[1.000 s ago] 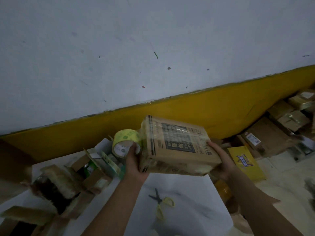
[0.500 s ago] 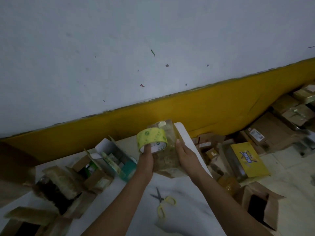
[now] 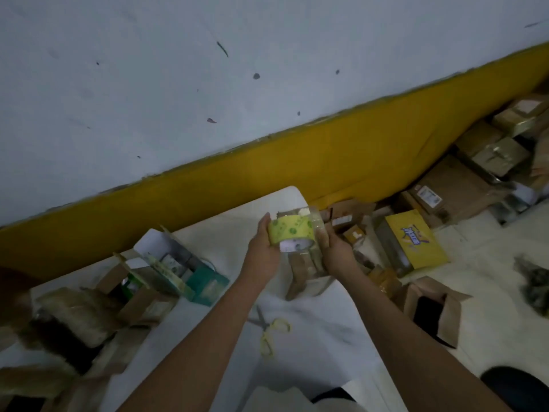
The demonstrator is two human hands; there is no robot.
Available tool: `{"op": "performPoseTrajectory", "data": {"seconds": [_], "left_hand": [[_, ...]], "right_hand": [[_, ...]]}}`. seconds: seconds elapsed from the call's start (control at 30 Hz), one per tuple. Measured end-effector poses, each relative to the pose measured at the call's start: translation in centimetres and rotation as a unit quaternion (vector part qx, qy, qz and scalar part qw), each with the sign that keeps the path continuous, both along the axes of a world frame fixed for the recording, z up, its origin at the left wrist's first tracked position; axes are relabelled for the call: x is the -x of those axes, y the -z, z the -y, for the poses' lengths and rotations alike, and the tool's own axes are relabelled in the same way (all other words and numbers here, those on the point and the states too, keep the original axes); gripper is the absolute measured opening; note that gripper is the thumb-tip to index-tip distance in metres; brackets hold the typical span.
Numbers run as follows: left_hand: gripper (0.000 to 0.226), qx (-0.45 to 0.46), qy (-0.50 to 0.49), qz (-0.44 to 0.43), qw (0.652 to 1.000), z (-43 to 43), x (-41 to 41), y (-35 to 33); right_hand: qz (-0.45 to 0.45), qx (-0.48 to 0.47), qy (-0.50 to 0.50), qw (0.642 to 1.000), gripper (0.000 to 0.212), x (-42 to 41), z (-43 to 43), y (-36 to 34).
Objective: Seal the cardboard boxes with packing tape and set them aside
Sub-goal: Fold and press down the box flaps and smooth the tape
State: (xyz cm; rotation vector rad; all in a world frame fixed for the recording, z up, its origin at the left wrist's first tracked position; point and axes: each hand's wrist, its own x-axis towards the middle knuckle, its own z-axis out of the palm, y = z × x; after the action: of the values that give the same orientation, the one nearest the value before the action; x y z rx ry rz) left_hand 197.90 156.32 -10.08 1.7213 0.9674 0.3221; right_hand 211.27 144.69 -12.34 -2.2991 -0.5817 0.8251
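Head view: left grip (image 3: 264,251) clamped round yellow-green packing tape roll (image 3: 289,231); right grip (image 3: 335,251) clamped on tape-wrapped brown cardboard box (image 3: 300,272), upright on white surface (image 3: 326,352), beyond yellow-handled scissors (image 3: 270,331).

Nothing here reads clearly from where I stand. The yellow box (image 3: 416,242) on the floor to the right carries a blue logo trimmed with stars, its letters too blurred to make out. Farther right, a brown carton (image 3: 457,185) bears a white shipping label (image 3: 427,196), print too small. The tape roll (image 3: 292,231) shows only green marks.
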Motion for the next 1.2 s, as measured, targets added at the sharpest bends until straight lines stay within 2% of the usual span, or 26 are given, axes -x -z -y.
{"op": "performPoseTrajectory", "data": {"seconds": [0.1,0.23,0.3,0.43,0.57,0.63,0.7,0.77,0.83,0.93,1.03,1.1,1.2], "left_hand": [[0.033,-0.197,-0.024,-0.074,0.977,-3.1,4.0,-0.4],[0.031,-0.283,0.051,-0.164,0.943,-3.3,6.4,2.9],[0.033,-0.307,0.064,-0.202,0.928,-2.4,6.0,4.6],[0.036,-0.32,0.095,-0.239,0.912,-0.8,4.9,7.5],[0.034,-0.316,0.114,-0.236,0.912,1.0,3.9,9.3],[0.03,-0.313,0.116,-0.232,0.914,1.0,3.9,9.8],[0.03,-0.303,0.136,-0.237,0.913,0.7,4.5,10.1],[0.036,-0.264,0.154,-0.242,0.921,0.2,5.4,10.9],[0.042,-0.199,0.171,-0.247,0.933,0.1,6.5,11.5],[0.059,-0.038,0.196,-0.211,0.957,0.2,8.0,11.5],[0.06,0.096,0.174,-0.166,0.966,0.6,8.8,10.3],[0.051,0.135,0.152,-0.169,0.964,0.6,8.7,9.5],[0.047,0.141,0.132,-0.196,0.962,0.1,8.1,8.6]], "right_hand": [[0.02,-0.013,0.036,0.999,0.054,-1.7,1.4,0.1],[0.003,-0.014,0.011,1.0,0.052,-2.8,2.1,0.0],[0.018,-0.025,0.008,0.999,0.05,-2.6,2.0,0.0],[0.137,-0.008,-0.011,0.99,0.045,-2.0,1.2,-0.6],[0.178,0.096,-0.047,0.978,0.065,0.0,-1.3,-1.7],[0.166,0.132,-0.06,0.975,0.096,1.3,-2.2,-1.8],[0.168,0.167,-0.072,0.969,0.127,2.7,-2.9,-2.0],[0.184,0.17,-0.099,0.963,0.133,4.0,-3.6,-2.3],[0.214,0.152,-0.147,0.954,0.131,4.5,-4.4,-2.7],[0.263,0.142,-0.27,0.915,0.132,3.6,-5.6,-3.0],[0.266,0.137,-0.356,0.885,0.127,2.5,-6.1,-3.2],[0.278,0.145,-0.38,0.87,0.119,2.6,-6.2,-3.2],[0.325,0.144,-0.368,0.859,0.098,3.9,-6.1,-3.1]]}}
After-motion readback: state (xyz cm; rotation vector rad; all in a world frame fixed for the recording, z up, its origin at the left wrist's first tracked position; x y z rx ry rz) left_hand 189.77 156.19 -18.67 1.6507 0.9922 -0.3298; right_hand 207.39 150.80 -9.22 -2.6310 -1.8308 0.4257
